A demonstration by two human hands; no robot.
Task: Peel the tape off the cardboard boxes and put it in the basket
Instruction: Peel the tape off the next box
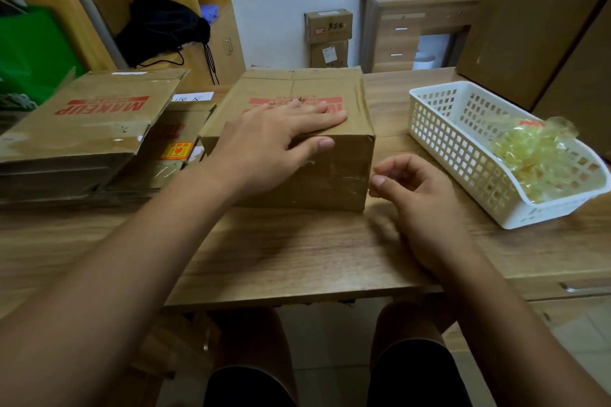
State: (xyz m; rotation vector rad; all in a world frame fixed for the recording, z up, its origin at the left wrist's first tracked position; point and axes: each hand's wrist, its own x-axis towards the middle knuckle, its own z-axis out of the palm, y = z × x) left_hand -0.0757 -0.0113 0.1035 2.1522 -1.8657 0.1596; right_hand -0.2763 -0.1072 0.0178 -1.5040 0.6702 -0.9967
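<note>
Wooden tabletop (pixel 297 248) is recorded across the whole width, near edge toward the person. A tall cardboard box (pixel 535 26) is noted at the far right corner. A stack of flattened boxes (pixel 89 116) is laid along the left edge, its red print upside down as seen from the near edge. The closed cardboard box (pixel 334 172) is set at mid-table, one face square to the near edge; its top seam is run from near to far, and glossy tape remnants are seen on the near face. The white lattice basket (pixel 439 142) is placed to the right of this box, apart from it, its long axis slanted from far-left to near-right toward the right edge. The left hand (pixel 274 139) is laid palm down on the box top, forearm extended from the near left, fingers straight, slightly spread and pointed right, thumb hung over the near top edge onto the near face. The right hand (pixel 423 208) is held over the tabletop just beside the box's near right corner, fingers loosely curled, thumb turned toward them; nothing is seen between them. A crumpled yellowish wad of tape (pixel 535 158) is heaped in the basket's near-right end.
</note>
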